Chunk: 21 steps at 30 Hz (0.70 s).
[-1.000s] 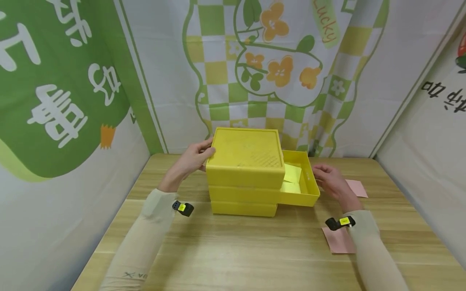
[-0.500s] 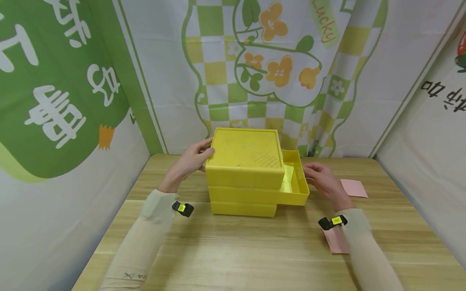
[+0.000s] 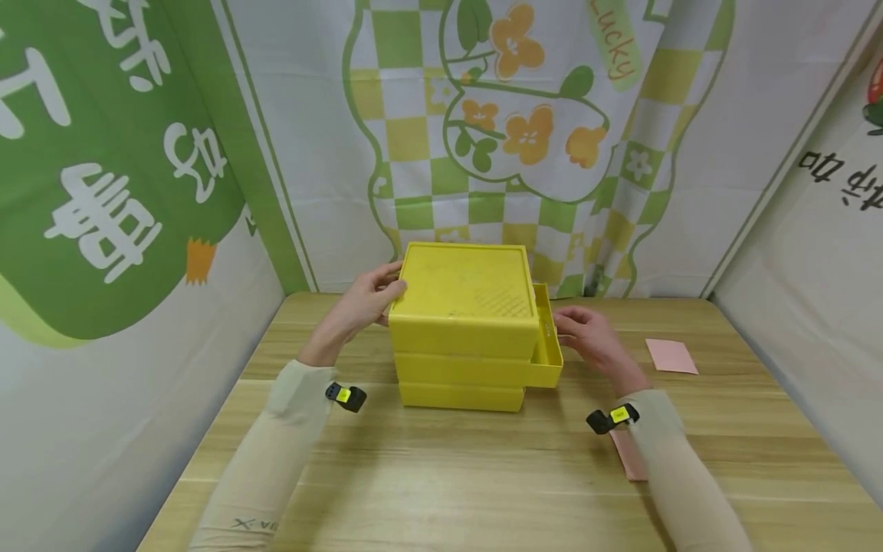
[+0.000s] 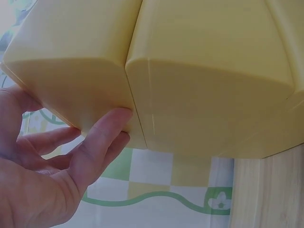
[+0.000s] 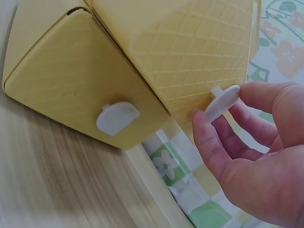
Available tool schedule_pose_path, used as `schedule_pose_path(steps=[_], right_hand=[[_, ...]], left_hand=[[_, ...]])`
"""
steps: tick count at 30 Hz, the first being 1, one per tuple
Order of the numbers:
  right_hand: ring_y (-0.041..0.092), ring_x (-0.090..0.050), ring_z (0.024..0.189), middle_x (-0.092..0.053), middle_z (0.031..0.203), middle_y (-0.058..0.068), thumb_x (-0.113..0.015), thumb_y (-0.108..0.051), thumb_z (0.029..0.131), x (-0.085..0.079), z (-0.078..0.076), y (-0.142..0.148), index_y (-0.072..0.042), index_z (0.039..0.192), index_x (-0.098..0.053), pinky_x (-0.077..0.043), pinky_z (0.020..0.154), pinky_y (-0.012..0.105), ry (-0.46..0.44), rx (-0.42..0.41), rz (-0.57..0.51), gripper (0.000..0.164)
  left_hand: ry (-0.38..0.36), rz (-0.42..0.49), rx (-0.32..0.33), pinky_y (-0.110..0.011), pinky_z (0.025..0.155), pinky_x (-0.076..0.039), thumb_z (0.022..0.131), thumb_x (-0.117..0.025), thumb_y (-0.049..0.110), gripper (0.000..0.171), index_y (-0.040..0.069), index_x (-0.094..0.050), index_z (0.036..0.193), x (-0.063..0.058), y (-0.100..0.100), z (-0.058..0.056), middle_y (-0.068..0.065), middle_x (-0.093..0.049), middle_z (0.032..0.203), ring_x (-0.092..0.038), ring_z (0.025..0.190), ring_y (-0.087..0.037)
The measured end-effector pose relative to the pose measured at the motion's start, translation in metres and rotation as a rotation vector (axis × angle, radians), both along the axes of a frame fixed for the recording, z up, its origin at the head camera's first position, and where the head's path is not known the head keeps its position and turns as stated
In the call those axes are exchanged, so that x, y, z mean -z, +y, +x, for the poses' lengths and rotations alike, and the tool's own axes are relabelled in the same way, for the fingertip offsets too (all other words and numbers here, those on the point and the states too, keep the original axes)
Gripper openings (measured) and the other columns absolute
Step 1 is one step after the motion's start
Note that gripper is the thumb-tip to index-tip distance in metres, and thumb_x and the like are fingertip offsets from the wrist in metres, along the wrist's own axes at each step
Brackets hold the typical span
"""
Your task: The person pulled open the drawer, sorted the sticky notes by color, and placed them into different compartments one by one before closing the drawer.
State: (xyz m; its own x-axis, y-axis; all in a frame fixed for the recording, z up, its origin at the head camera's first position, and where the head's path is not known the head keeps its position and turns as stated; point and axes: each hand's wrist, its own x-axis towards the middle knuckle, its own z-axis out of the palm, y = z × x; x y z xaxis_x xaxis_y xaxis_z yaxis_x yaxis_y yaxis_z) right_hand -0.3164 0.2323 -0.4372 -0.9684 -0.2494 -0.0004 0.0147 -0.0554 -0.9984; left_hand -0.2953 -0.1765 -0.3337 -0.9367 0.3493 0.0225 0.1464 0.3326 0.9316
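A yellow drawer cabinet [image 3: 465, 284] of stacked tiers stands on the table. Its middle drawer [image 3: 548, 337] sticks out a little way on the right. My right hand [image 3: 586, 333] pinches that drawer's white knob [image 5: 222, 103] between thumb and fingers. Below it, a second white knob [image 5: 118, 118] sits on a shut lower drawer [image 5: 66, 83]. My left hand [image 3: 369, 299] holds the cabinet at its upper rear left corner, thumb at the top edge; in the left wrist view, fingertips [image 4: 121, 114] lie against the smooth side panel. The drawer's inside is mostly hidden.
On the wooden table [image 3: 441, 483], a pink paper square [image 3: 671, 356] lies to the right of the cabinet. Another pink paper [image 3: 626, 456] is partly covered by my right sleeve. A patterned curtain [image 3: 483, 207] hangs behind, with printed cloth walls at both sides.
My right hand has moved left, sliding the drawer most of the way into the cabinet; the yellow papers inside it have gone out of sight. My left hand has stayed put.
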Motion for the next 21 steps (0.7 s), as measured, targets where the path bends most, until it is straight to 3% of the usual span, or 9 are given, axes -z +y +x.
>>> schedule_pose_path(steps=[7, 16, 21], right_hand=[[0.008, -0.063, 0.085, -0.066, 0.093, -0.007, -0.057, -0.013, 0.100, -0.003, -0.001, -0.013, -0.014, 0.098, -0.064, -0.056, 0.074, 0.023, -0.009, -0.025, -0.035, 0.007], [0.008, -0.064, 0.086, -0.066, 0.096, -0.007, -0.059, -0.014, 0.099, -0.009, -0.001, -0.031, -0.008, 0.105, -0.062, -0.057, 0.076, 0.025, 0.011, -0.028, 0.037, 0.009], [0.009, -0.063, 0.084, -0.065, 0.093, -0.006, -0.054, -0.009, 0.101, -0.008, -0.004, -0.042, -0.010, 0.098, -0.062, -0.057, 0.074, 0.026, 0.011, -0.023, 0.030, 0.009]], left_hand=[[-0.014, -0.010, -0.017, -0.036, 0.067, -0.060, 0.104, -0.048, 0.033, 0.058, 0.020, -0.027, 0.156, -0.001, 0.002, 0.001, -0.018, -0.048, 0.144, -0.066, 0.089, -0.017], [-0.010, -0.006, -0.015, -0.038, 0.068, -0.060, 0.104, -0.048, 0.031, 0.058, 0.018, -0.028, 0.156, -0.005, 0.003, 0.002, -0.019, -0.048, 0.143, -0.066, 0.089, -0.017], [-0.014, -0.010, -0.016, -0.034, 0.065, -0.060, 0.103, -0.048, 0.032, 0.058, 0.018, -0.028, 0.156, -0.005, 0.002, 0.003, -0.020, -0.048, 0.141, -0.066, 0.090, -0.017]])
